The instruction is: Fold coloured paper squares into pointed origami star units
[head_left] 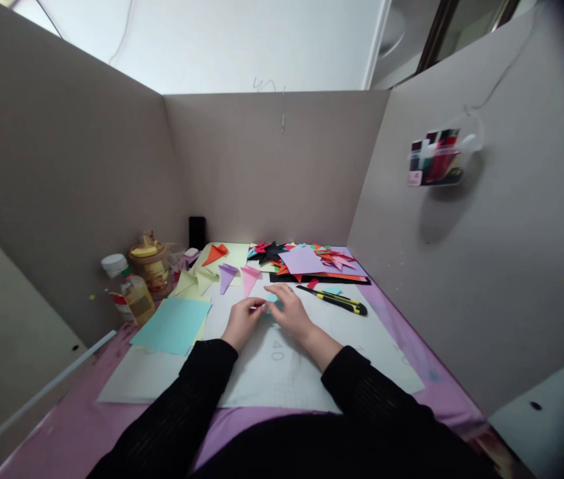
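Both hands meet at the middle of the white mat (282, 372), w/ a small teal paper piece (273, 301) pinched between them. Left hand (243, 319) has fingers curled narrow, tips closed on the piece's left edge; right hand (292, 314) lies over its right side, fingers bent close and pressing it down, so most of the piece is hidden. It sits on the mat, just in front of a pink folded triangle (249, 278) and a purple one (227, 275). A yellow-black utility knife (334, 300) lies near the right hand, not touching. A teal sheet (172, 324) lies left of the left hand, over pale yellow sheets. Further back, a heap of coloured paper scraps (306, 259). At far left, a glue bottle (132, 293) and a jar (149, 263) stand by the cardboard wall.
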